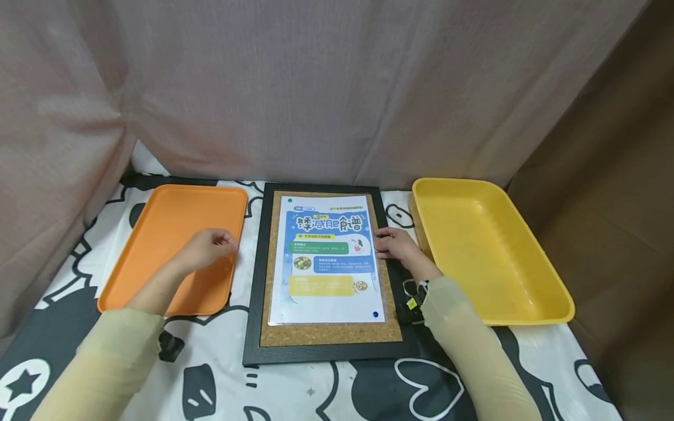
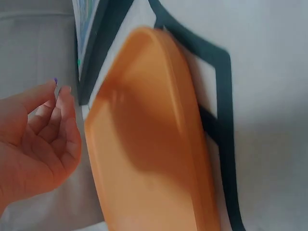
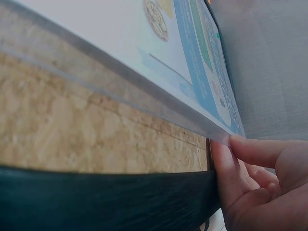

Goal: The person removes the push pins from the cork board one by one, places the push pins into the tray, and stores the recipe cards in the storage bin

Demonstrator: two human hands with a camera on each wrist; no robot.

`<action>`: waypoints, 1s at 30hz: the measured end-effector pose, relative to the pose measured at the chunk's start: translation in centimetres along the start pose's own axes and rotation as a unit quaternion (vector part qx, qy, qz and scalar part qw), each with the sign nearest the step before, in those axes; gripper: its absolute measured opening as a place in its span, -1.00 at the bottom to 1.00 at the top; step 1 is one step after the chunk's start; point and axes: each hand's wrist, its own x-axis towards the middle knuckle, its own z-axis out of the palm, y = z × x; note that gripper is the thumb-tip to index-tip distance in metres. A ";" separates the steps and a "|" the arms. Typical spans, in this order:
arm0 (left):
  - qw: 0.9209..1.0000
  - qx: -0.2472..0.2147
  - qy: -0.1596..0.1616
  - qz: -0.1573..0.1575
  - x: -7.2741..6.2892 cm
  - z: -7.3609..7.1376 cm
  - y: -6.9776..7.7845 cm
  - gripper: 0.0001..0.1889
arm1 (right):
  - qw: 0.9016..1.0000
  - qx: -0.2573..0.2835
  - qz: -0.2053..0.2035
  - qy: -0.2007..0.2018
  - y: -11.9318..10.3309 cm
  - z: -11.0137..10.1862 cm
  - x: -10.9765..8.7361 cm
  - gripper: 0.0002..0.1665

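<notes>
A laminated poster (image 1: 321, 304) with Chinese print lies on a black-framed cork board (image 1: 332, 336). A green pushpin (image 1: 289, 200) sits at its top left corner, and a dark blue one is at the bottom right. My right hand (image 1: 397, 244) pinches the poster's right edge between thumb and finger; in the right wrist view that edge stands slightly off the cork (image 3: 96, 130). Over the orange tray (image 1: 174, 228), my left hand (image 1: 207, 251) pinches a tiny purple-tipped pushpin (image 2: 56, 81) with thumb and fingertips. Most of that pin is hidden by the fingers.
Right of the board stands a deep yellow tray (image 1: 484, 251). A black-and-white patterned cloth (image 1: 295, 392) covers the table. Grey-brown curtains (image 1: 316, 88) hang behind and along the sides.
</notes>
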 end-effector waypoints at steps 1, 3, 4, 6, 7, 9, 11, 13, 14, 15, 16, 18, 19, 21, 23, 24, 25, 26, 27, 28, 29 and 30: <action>1.000 0.002 0.004 -0.010 0.1 -0.2 -0.2 -0.81 | 1.000 -0.001 0.000 0.000 0.0 0.0 0.0 -0.51; 0.999 0.004 0.009 -0.035 0.2 -0.5 -0.6 -0.78 | 1.000 -0.004 -0.001 0.001 0.0 0.0 0.0 -0.51; 0.999 0.005 0.010 -0.049 0.2 -0.6 -0.8 -0.77 | 1.000 -0.004 -0.001 0.001 0.0 0.0 -0.1 -0.51; 0.997 0.001 0.011 -0.081 0.3 -0.9 -1.3 -0.74 | 1.000 -0.004 -0.001 0.002 0.0 0.0 -0.1 -0.50; 0.995 0.001 0.012 -0.097 0.4 -1.0 -1.5 -0.73 | 1.000 -0.004 -0.001 0.002 0.0 0.0 -0.1 -0.50; 0.992 -0.003 0.015 -0.128 0.5 -1.2 -2.1 -0.71 | 1.000 -0.001 -0.003 0.002 0.0 0.0 -0.1 -0.51; 0.988 -0.008 0.020 -0.152 0.6 -1.3 -2.6 -0.71 | 1.000 0.003 -0.006 0.000 0.1 0.1 0.0 -0.51; 0.986 -0.014 0.026 -0.166 0.7 -1.4 -3.1 -0.71 | 1.000 0.007 -0.008 -0.002 0.1 0.1 0.0 -0.51; 0.985 -0.018 0.030 -0.171 0.7 -1.4 -3.3 -0.70 | 1.000 0.008 -0.009 -0.002 0.1 0.1 0.0 -0.52; 0.984 -0.021 0.033 -0.175 0.6 -1.4 -3.4 -0.70 | 1.000 0.009 -0.010 -0.003 0.1 0.1 0.0 -0.52; 0.983 -0.022 0.035 -0.178 0.6 -1.4 -3.5 -0.70 | 1.000 0.009 -0.010 -0.003 0.1 0.1 0.1 -0.51; 0.982 -0.023 0.040 -0.182 0.6 -1.4 -3.6 -0.70 | 1.000 0.008 -0.009 -0.003 0.2 0.1 0.2 -0.51; 0.982 -0.022 0.042 -0.184 0.6 -1.5 -3.7 -0.70 | 1.000 0.008 -0.009 -0.003 0.2 0.1 0.2 -0.51; 0.981 -0.020 0.046 -0.189 0.6 -1.5 -3.7 -0.71 | 1.000 0.008 -0.008 -0.003 0.2 0.1 0.2 -0.52; 0.980 -0.018 0.050 -0.193 0.7 -1.5 -3.9 -0.71 | 1.000 0.008 -0.011 -0.003 0.2 0.0 0.1 -0.52; 0.980 -0.016 0.052 -0.194 0.7 -1.5 -3.9 -0.71 | 1.000 0.008 -0.013 -0.004 0.2 0.0 0.1 -0.51; 0.979 -0.014 0.053 -0.194 0.8 -1.5 -4.0 -0.71 | 1.000 0.008 -0.017 -0.004 0.1 0.0 -0.1 -0.51; 0.979 -0.011 0.056 -0.196 0.8 -1.5 -4.1 -0.71 | 1.000 0.008 -0.019 -0.003 0.1 0.0 -0.2 -0.52; 0.979 -0.007 0.058 -0.196 0.8 -1.5 -4.2 -0.71 | 1.000 0.008 -0.021 -0.004 0.0 0.0 -0.3 -0.52; 0.979 -0.004 0.061 -0.196 0.8 -1.5 -4.3 -0.71 | 1.000 0.008 -0.022 -0.004 0.0 0.0 -0.3 -0.51; 0.979 -0.002 0.062 -0.196 0.9 -1.5 -4.3 -0.71 | 1.000 0.008 -0.021 -0.003 0.0 0.0 -0.3 -0.52; 0.978 -0.001 0.064 -0.197 0.9 -1.4 -4.4 -0.70 | 1.000 0.009 -0.019 -0.002 0.0 0.0 -0.2 -0.52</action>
